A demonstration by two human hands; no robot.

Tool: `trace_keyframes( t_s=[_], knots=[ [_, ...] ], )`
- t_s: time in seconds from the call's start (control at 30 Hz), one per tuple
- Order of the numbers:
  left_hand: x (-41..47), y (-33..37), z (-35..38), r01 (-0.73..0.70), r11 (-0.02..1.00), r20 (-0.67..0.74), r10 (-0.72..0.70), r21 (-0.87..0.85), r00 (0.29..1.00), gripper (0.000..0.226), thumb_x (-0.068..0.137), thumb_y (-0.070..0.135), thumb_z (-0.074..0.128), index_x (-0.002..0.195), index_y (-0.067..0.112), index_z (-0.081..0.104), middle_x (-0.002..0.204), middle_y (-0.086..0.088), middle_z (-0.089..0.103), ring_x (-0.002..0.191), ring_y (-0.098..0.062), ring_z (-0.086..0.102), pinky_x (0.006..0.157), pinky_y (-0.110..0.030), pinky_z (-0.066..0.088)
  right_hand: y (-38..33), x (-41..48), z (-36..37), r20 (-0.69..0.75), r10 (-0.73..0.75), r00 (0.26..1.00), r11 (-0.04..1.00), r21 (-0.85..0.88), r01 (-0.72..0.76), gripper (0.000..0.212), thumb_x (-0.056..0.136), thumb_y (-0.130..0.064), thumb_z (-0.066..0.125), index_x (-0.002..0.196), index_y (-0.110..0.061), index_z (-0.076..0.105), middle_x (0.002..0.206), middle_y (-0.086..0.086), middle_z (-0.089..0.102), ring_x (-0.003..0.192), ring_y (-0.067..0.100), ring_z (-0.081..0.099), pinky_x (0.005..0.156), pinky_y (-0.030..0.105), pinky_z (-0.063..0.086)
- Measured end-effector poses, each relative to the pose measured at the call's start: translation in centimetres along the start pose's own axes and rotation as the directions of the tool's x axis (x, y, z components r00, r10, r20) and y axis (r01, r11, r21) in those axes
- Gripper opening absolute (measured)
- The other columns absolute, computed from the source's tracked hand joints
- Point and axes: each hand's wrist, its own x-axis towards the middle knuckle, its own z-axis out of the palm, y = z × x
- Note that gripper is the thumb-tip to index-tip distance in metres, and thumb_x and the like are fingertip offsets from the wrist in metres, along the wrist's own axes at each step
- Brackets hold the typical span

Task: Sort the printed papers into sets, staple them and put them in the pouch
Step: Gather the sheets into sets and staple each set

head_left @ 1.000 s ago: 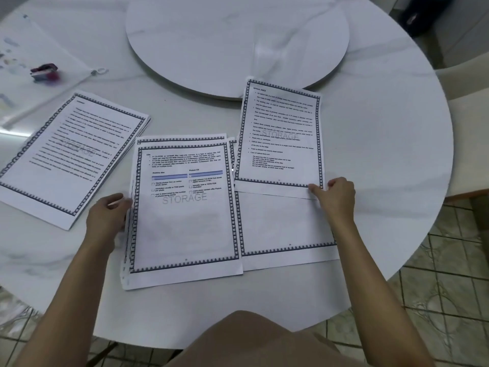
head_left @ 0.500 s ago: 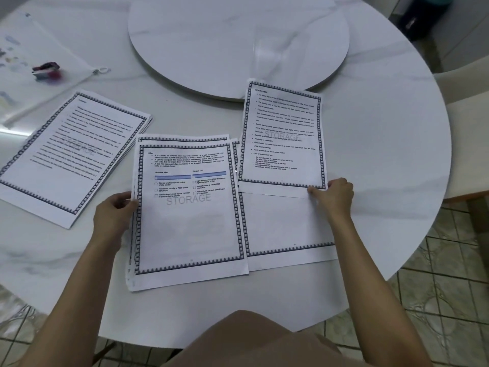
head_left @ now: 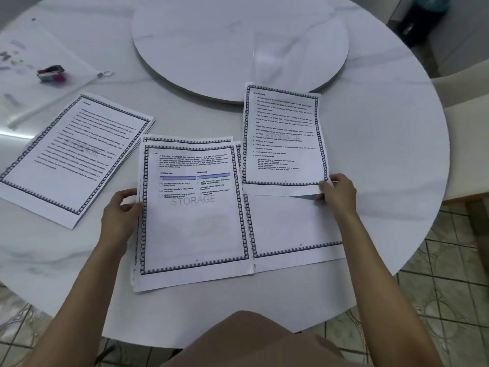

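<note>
Before you, the round white surface (head_left: 383, 154) carries a raised turntable (head_left: 238, 35) at its centre, and the clear pouch (head_left: 31, 83) lies flat at the far left edge. One stack of printed papers (head_left: 66, 160) lies angled to your left just beside the pouch, the middle stack (head_left: 193, 221) sits straight ahead, and another page (head_left: 291, 223) lies touching its right side. Your left hand (head_left: 119, 215) grips the middle stack's left edge, your right hand (head_left: 337, 194) pinches the lower right corner of a single sheet (head_left: 283, 139) lying partly over that page, and the small stapler (head_left: 50, 73) rests on the pouch.
</note>
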Motion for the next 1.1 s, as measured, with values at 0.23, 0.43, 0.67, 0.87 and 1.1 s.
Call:
trace_keyframes(
  t_s=[0.23, 0.43, 0.67, 0.87, 1.1],
  knots=[
    [-0.3, -0.5, 0.4, -0.012, 1.000, 0.010, 0.012, -0.009, 1.000, 0.031, 0.093, 0.011, 0.050, 0.123, 0.017, 0.051, 0.100, -0.013, 0.059, 0.074, -0.020, 0.056, 0.076, -0.034, 0.043, 0.6, -0.9, -1.1, 0.002, 0.024, 1.000, 0.989, 0.145, -0.024, 0.020, 0.091, -0.005, 0.048, 0.104, -0.002, 0.063, 0.068, 0.006, 0.063, 0.042, 0.012, 0.058, 0.060, 0.029, 0.056],
    [0.0, -0.8, 0.3, -0.002, 1.000, 0.016, 0.003, -0.028, 1.000, 0.031, 0.093, 0.012, 0.050, 0.123, 0.019, 0.051, 0.101, -0.013, 0.060, 0.078, -0.023, 0.057, 0.068, -0.026, 0.044, 0.1, -1.8, -2.4, -0.066, -0.038, 0.997, 0.960, 0.276, 0.055, 0.018, 0.092, -0.004, 0.048, 0.101, 0.002, 0.062, 0.072, 0.007, 0.062, 0.043, 0.008, 0.059, 0.055, 0.024, 0.054],
    [-0.3, -1.0, 0.5, 0.016, 0.997, -0.002, -0.016, -0.076, 1.000, 0.029, 0.092, 0.012, 0.050, 0.120, 0.020, 0.052, 0.107, -0.016, 0.063, 0.085, -0.028, 0.060, 0.082, -0.041, 0.051, -0.6, -4.3, -3.0, -0.068, -0.110, 0.992, 0.912, 0.389, 0.128, 0.011, 0.094, -0.004, 0.048, 0.093, 0.003, 0.056, 0.083, 0.015, 0.052, 0.044, 0.007, 0.059, 0.053, 0.019, 0.052],
    [-0.4, -1.0, 0.5, 0.026, 0.993, 0.009, -0.026, -0.118, 1.000, 0.031, 0.092, 0.010, 0.048, 0.122, 0.018, 0.051, 0.113, -0.019, 0.061, 0.087, -0.029, 0.060, 0.087, -0.044, 0.050, -0.6, -6.8, -2.4, -0.031, -0.090, 0.995, 0.863, 0.496, 0.093, 0.010, 0.095, -0.003, 0.047, 0.089, -0.002, 0.056, 0.077, 0.007, 0.051, 0.045, 0.006, 0.057, 0.054, 0.018, 0.052],
    [-0.3, -1.1, 0.3, 0.026, 0.991, 0.037, -0.022, -0.128, 0.999, 0.031, 0.092, 0.011, 0.048, 0.123, 0.017, 0.050, 0.115, -0.018, 0.062, 0.091, -0.031, 0.061, 0.090, -0.047, 0.050, -0.4, -8.4, -0.9, 0.068, -0.016, 0.998, 0.807, 0.590, -0.027, 0.011, 0.094, -0.003, 0.048, 0.088, -0.004, 0.056, 0.075, 0.006, 0.050, 0.046, 0.005, 0.055, 0.053, 0.019, 0.051]
  ],
)
